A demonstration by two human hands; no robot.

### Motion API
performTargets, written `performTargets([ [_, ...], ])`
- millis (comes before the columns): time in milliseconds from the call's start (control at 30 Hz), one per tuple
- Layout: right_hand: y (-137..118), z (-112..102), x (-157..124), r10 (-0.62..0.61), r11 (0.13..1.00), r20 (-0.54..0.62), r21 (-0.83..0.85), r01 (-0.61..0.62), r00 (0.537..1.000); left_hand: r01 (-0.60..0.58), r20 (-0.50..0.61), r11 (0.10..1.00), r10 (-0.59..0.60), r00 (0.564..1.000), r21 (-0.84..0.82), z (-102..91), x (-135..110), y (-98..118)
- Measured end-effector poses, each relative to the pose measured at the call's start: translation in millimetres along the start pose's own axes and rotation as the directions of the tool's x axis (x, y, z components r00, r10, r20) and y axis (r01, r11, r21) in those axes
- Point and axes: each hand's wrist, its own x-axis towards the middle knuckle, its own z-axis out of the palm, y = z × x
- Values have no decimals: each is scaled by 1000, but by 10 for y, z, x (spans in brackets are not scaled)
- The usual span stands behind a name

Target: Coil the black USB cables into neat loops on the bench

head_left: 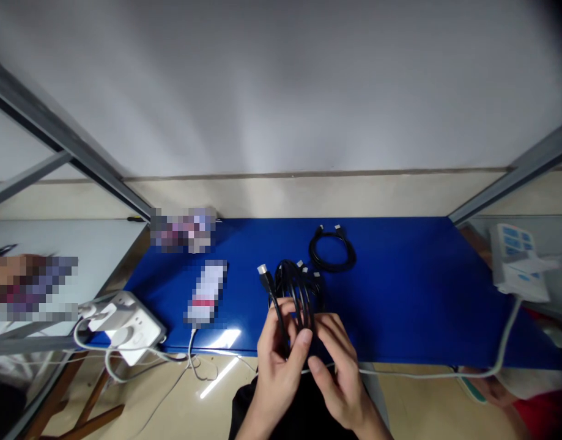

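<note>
While bent over table, held cable in both hands at six o'clock of the blue top, just above its near edge. Clasped left hand shut around lower strands from seven o'clock, thumb laid across front of loops. Gripped same strands with right hand from five o'clock, fingers curled closed on them. Held black loops upright, fanned toward twelve o'clock. Saw silver plug sticking out at eleven o'clock of bundle, smaller ends at one o'clock. Saw coil lying flat at one o'clock of cable, near but apart, both ends toward twelve. Noted white strip off table's corner at eight o'clock, cords looping below. Noted other strip beyond edge at three o'clock, grey cord trailing past near edge. Could not make out blurred item at nine o'clock of cable.
</note>
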Motion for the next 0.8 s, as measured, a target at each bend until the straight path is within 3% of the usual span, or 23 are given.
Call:
performTargets([
  [167, 10, 58, 73, -72, 991, -77, -120, 62, 994, 76, 86, 997, -75, 993, -3, -76, -7, -24],
  [367, 42, 74, 80, -87, 992, -63, -91, 82, 994, 135, 67, 991, -134, 989, -14, -117, 67, -24],
  [567, 10, 22, 54, -68, 996, -26, -68, 66, 997, 233, 145, 967, -217, 965, -102, -103, 174, 31],
  [800, 24, 15, 76, -78, 988, -89, -140, 65, 993, 233, 125, 972, -235, 964, 33, -118, 166, 33],
])
